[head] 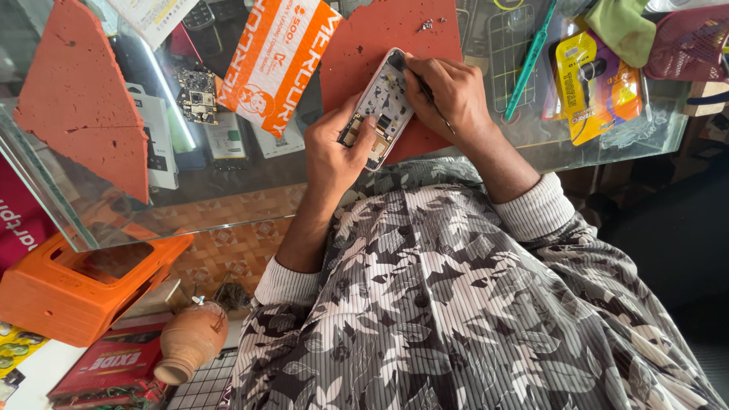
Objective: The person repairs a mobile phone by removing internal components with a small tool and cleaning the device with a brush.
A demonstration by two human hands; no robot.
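Opened phone (back cover off) on red mat, gripped by left hand; right hand pinching thin tool against it.

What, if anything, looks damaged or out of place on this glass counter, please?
The opened phone in both hands lies with its back off and insides bare. A loose circuit board sits alone on the glass. The red mat at left is torn to a ragged wedge.

Bare circuit board, teal brush, orange plastic case, clay pot
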